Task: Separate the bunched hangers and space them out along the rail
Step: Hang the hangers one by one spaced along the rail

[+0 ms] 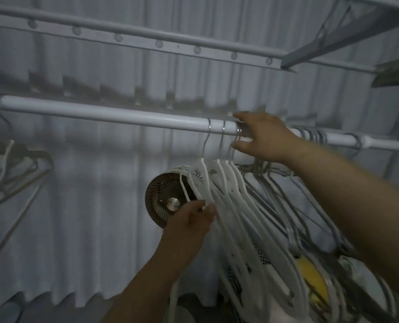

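Curtain wall (89, 206); open rail (100, 111) left of hangers (219, 183)

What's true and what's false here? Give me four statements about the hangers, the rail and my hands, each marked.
1. The right hand is at the white round rail, by the hanger hooks. True.
2. The left hand holds nothing. False: its fingers pinch one of the white plastic hangers.
3. The white plastic hangers are evenly spread along the rail. False: they hang bunched together below the right hand.
4. A round white slatted fan sits behind the hangers. True.
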